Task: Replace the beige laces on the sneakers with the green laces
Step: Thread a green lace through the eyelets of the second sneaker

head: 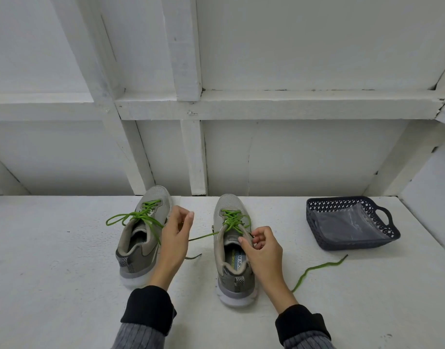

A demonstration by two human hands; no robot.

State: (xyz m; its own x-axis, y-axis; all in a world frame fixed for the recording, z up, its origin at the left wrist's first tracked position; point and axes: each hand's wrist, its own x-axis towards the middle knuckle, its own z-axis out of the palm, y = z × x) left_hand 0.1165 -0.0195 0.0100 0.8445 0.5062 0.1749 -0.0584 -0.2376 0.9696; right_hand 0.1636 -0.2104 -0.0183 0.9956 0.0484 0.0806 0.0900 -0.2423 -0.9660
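Two grey sneakers stand on the white table, toes away from me. The left sneaker (138, 248) carries a green lace (140, 215) tied in a bow. The right sneaker (229, 268) has a green lace (232, 219) threaded through its eyelets. My right hand (263, 253) pinches that lace at the top right eyelet. One lace end (203, 238) runs left across the table, and the other end (317, 268) trails to the right. My left hand (176, 238) hovers between the shoes with fingers loosely curled and nothing visible in them.
A dark blue perforated basket (355, 244) with a clear plastic bag inside sits at the right of the table. A white wall with wooden framing rises right behind the shoes. A dark lace tip (194, 256) lies beside my left wrist.
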